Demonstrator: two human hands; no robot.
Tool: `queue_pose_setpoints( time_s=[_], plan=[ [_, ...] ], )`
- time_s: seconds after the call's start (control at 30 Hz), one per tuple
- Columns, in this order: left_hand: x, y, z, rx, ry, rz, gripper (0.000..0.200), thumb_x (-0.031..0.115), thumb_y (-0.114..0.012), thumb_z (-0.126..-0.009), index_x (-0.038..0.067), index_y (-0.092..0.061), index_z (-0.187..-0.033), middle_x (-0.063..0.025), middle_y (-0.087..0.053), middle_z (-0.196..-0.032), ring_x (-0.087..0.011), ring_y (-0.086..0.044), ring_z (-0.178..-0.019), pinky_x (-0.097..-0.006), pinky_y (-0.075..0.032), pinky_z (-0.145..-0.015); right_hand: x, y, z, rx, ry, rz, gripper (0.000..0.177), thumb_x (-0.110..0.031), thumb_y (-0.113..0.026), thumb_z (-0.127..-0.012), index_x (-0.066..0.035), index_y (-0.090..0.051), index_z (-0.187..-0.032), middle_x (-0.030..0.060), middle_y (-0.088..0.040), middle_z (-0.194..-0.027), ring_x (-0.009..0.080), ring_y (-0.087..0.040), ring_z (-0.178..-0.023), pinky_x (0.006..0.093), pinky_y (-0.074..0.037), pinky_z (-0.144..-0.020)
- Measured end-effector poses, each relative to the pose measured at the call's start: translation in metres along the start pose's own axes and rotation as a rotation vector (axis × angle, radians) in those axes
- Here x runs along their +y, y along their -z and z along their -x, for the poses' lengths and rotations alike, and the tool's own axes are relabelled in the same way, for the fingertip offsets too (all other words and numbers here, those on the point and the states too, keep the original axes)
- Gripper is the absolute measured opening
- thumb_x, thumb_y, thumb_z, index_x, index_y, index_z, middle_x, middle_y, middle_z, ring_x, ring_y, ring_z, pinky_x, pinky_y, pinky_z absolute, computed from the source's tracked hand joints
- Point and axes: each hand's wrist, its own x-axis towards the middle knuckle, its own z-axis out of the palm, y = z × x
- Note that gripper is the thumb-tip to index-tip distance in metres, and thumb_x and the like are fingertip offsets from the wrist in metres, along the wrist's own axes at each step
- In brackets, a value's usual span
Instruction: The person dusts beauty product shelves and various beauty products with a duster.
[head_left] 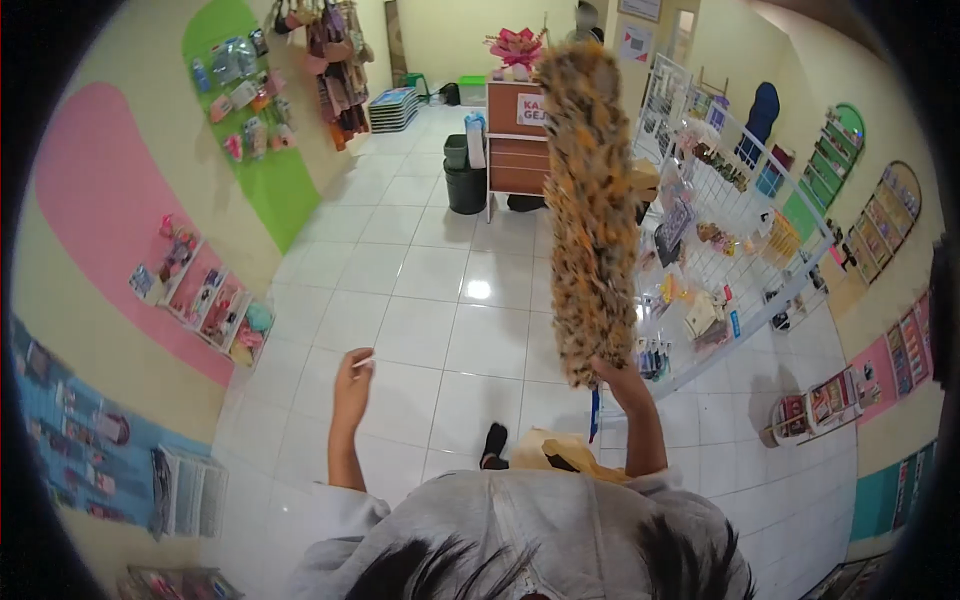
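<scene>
In the head view, a large fluffy feather duster (590, 210), mottled brown, orange and black, stands nearly upright in front of me. My right hand (615, 385) is closed around its lower end, and a bit of blue handle (595, 415) shows beneath. My left hand (352, 380) is held out over the floor on the left, its fingers curled. A small white bit shows at those fingertips, too small to name. Below the duster, a tan bag-like item (545, 450) is partly hidden by my body.
A white wire grid rack (760, 200) hung with goods stands close on the right. Ahead are a brown counter (515, 165) and a black bin (466, 190). Small shelves (208, 300) and hanging goods line the left wall. White tiled floor (400, 310) runs between.
</scene>
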Motion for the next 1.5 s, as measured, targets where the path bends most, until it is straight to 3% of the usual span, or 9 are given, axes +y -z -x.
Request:
queue_pose_setpoints(
  time_s=[0.1,0.37,0.47,0.67,0.87,1.0,1.2,1.4,1.5],
  plan=[
    [-0.008,-0.028,-0.057,-0.15,0.024,0.108,0.03,0.01,-0.054,-0.091,0.002,-0.053,-0.119,-0.0088,-0.058,-0.118,-0.0167,-0.055,-0.099,-0.0283,-0.044,-0.087,-0.003,-0.049,-0.066,0.291,-0.006,-0.124,0.039,-0.02,-0.067,-0.084,0.0,-0.055,-0.116,0.0077,-0.061,-0.107,0.0156,-0.058,-0.097,0.0291,-0.047,-0.085],
    [0.003,-0.009,-0.228,-0.141,0.027,0.158,0.029,0.005,-0.048,-0.092,0.001,-0.05,-0.121,-0.0118,-0.056,-0.119,-0.0193,-0.054,-0.108,-0.0309,-0.044,-0.093,-0.018,-0.047,-0.263,0.114,0.013,0.27,0.046,-0.013,-0.074,-0.075,0.002,-0.055,-0.115,0.011,-0.065,-0.099,0.0197,-0.062,-0.094,0.0322,-0.05,-0.083],
    [-0.005,-0.008,-0.287,0.018,-0.01,0.185,0.028,0.005,-0.046,-0.093,0.0,-0.05,-0.12,-0.0117,-0.056,-0.119,-0.0195,-0.053,-0.11,-0.0312,-0.043,-0.094,0.005,-0.06,-0.329,0.089,0.37,0.288,0.047,-0.008,-0.072,-0.073,0.003,-0.054,-0.116,0.0112,-0.066,-0.098,0.0222,-0.062,-0.093,0.0323,-0.049,-0.085],
    [-0.036,-0.042,-0.368,0.023,0.17,0.144,0.037,0.021,-0.048,-0.094,0.011,-0.045,-0.129,-0.0076,-0.055,-0.125,-0.0208,-0.055,-0.112,-0.0359,-0.041,-0.093,0.0,-0.07,-0.422,-0.3,0.147,0.557,0.039,0.001,-0.065,-0.071,0.003,-0.057,-0.109,0.0181,-0.066,-0.096,0.0261,-0.063,-0.09,0.0328,-0.048,-0.083],
    [-0.076,-0.055,-0.508,0.005,0.17,0.132,0.04,0.025,-0.048,-0.094,0.011,-0.044,-0.131,-0.0086,-0.055,-0.126,-0.0215,-0.055,-0.112,-0.0359,-0.042,-0.092,0.02,-0.053,-0.534,-0.168,0.181,0.52,0.049,0.001,-0.068,-0.068,0.001,-0.058,-0.116,0.0184,-0.066,-0.1,0.0268,-0.061,-0.093,0.0322,-0.047,-0.087],
    [-0.072,-0.066,-0.619,0.053,0.129,0.183,0.038,0.019,-0.048,-0.093,0.007,-0.044,-0.129,-0.0097,-0.056,-0.122,-0.0209,-0.057,-0.109,-0.0333,-0.041,-0.089,0.003,-0.045,-0.621,-0.066,-0.028,0.701,0.055,-0.001,-0.068,-0.069,-0.004,-0.058,-0.123,0.0174,-0.066,-0.104,0.0248,-0.062,-0.096,0.0306,-0.046,-0.088],
    [-0.074,-0.113,-0.784,-0.157,0.03,0.194,0.04,0.028,-0.049,-0.094,0.008,-0.046,-0.128,-0.0097,-0.057,-0.123,-0.0215,-0.057,-0.11,-0.0354,-0.042,-0.093,-0.026,-0.006,-0.722,0.111,0.004,0.664,0.055,-0.003,-0.068,-0.069,-0.006,-0.058,-0.123,0.0169,-0.067,-0.105,0.0163,-0.062,-0.089,0.0291,-0.048,-0.083],
    [-0.071,-0.196,-0.913,-0.503,-0.031,0.224,0.034,0.013,-0.053,-0.093,0.004,-0.047,-0.126,-0.0117,-0.058,-0.118,-0.02,-0.057,-0.106,-0.03,-0.043,-0.091,-0.044,0.029,-0.752,0.054,0.009,0.48,0.037,0.0,-0.067,-0.069,0.006,-0.061,-0.104,0.008,-0.069,-0.09,0.0131,-0.059,-0.084,0.0273,-0.048,-0.08],
    [-0.077,-0.24,-0.998,-0.58,-0.194,0.169,0.031,0.014,-0.054,-0.093,0.003,-0.051,-0.123,-0.0104,-0.058,-0.118,-0.0197,-0.056,-0.106,-0.0297,-0.045,-0.089,-0.036,0.058,-0.782,0.145,-0.185,0.461,0.035,0.003,-0.065,-0.067,0.006,-0.062,-0.101,0.0073,-0.068,-0.087,0.0126,-0.059,-0.081,0.027,-0.048,-0.078]
  ],
)
